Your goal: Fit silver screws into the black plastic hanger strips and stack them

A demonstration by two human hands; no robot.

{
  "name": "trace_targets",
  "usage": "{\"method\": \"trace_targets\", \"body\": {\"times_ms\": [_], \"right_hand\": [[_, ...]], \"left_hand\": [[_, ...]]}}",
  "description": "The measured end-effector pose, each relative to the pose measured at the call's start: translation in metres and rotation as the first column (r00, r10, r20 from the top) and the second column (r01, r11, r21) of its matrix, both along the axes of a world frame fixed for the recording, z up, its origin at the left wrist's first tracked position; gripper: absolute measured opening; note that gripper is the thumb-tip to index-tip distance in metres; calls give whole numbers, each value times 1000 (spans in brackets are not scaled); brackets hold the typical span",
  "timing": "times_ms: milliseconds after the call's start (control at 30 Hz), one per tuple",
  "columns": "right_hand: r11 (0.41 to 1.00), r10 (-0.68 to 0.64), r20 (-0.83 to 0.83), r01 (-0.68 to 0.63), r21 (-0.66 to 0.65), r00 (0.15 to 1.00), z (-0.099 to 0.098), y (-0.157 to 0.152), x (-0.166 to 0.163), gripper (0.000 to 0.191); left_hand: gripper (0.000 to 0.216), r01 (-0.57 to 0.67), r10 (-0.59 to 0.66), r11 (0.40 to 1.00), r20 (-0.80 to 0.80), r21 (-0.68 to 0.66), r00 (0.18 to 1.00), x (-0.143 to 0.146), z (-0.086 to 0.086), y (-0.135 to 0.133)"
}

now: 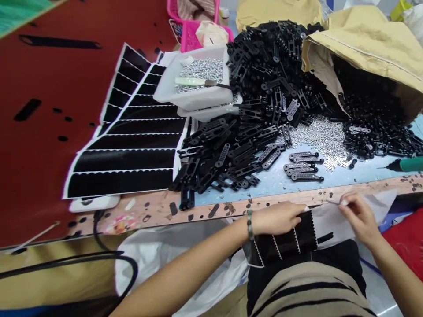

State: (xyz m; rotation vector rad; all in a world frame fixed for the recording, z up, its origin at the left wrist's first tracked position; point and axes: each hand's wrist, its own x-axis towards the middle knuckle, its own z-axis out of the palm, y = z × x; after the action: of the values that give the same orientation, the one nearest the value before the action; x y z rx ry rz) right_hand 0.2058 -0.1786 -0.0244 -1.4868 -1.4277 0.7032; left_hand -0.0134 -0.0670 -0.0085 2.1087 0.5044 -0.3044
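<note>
A: Nearest first. On the lap, a sheet of black scalloped strips [291, 240] on white backing, lying half over the worktop edge [205, 210]. Left hand [276, 218] rests flat on it, fingers together, pressing rather than gripping; likely pinning the sheet so it holds while a strip is lifted.

B: And the right hand [358, 215]?

A: Fingertips pinched together on the sheet's white corner, maybe on a thin sliver there. Too small to tell which.

B: Beyond that?

A: A small row of black link plates [302, 166] laid side by side near the edge, set apart from the big loose heap of black parts [251, 127], within easy reach. Loose silver screws [322, 134] are scattered between heap and row. A green-handled driver [408, 164] lies at the right.

B: Further back?

A: A fan of more strip sheets [132, 145] at left, a white tray of screws [198, 79] with a tool laid across it, and a tan sack [366, 53] tipped on its side, parts spilling from its mouth.
</note>
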Motion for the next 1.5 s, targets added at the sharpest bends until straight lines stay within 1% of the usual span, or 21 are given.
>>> {"method": "trace_targets", "body": {"times_ms": [33,67,100,167,233,267,300,400,500,600,733,867,967,1067,1133,1233,1300,1400,1500], "right_hand": [[996,-83,-103,80,-32,991,3,9,2,6],[990,-138,-192,127,-68,972,5,19,2,12],[986,-155,-261,132,-104,953,7,30,0,19],[984,-115,-330,60,-170,937,8,53,-9,22],[973,-77,-309,4,-229,948,4,73,-21,18],[969,-66,-280,-6,-248,958,0,80,-26,17],[965,-56,-246,-11,-260,968,-4,86,-30,17],[963,-21,-128,-14,-269,992,-13,96,-37,16],[963,8,-24,-14,-268,1000,-15,99,-38,15],[964,33,29,-24,-266,999,-13,100,-37,15],[968,58,77,-37,-248,995,-10,102,-38,16],[975,84,187,-42,-220,979,-6,103,-41,15],[968,99,251,-35,-247,963,-3,105,-43,14],[953,70,289,21,-301,955,-1,107,-42,9],[936,66,248,26,-351,967,-1,108,-40,14],[900,75,76,-35,-433,994,-1,108,-37,14],[887,55,-5,-51,-459,998,-1,107,-35,14],[892,32,-12,-35,-451,999,-2,106,-36,17],[898,19,-44,-36,-438,999,-3,105,-37,21]], "left_hand": [[19,-36,33,992,27,119,999,-2,2,-5],[20,-85,65,969,89,234,994,-3,5,-10],[23,-151,97,931,172,333,980,-5,7,-13],[27,-307,164,822,317,480,934,-8,9,-15],[30,-410,224,706,367,578,903,-11,6,-11],[31,-427,242,664,364,614,900,-12,3,-8],[32,-425,246,639,353,641,902,-13,-1,-5],[32,-402,220,603,340,689,914,-15,-12,1],[30,-409,192,569,368,714,910,-17,-17,3],[29,-416,182,559,383,717,906,-18,-17,3],[29,-409,176,567,379,715,908,-19,-16,3],[31,-413,192,575,374,706,907,-18,-16,2],[33,-407,219,577,346,708,912,-13,-16,2],[34,-379,231,579,301,721,925,-10,-15,1],[35,-369,236,577,283,729,929,-9,-14,1],[36,-361,244,574,268,735,932,-8,-14,0],[37,-357,247,573,259,738,934,-9,-16,-1],[38,-379,258,574,279,726,925,-11,-19,-3],[37,-431,269,591,338,682,902,-15,-23,-4]]}}
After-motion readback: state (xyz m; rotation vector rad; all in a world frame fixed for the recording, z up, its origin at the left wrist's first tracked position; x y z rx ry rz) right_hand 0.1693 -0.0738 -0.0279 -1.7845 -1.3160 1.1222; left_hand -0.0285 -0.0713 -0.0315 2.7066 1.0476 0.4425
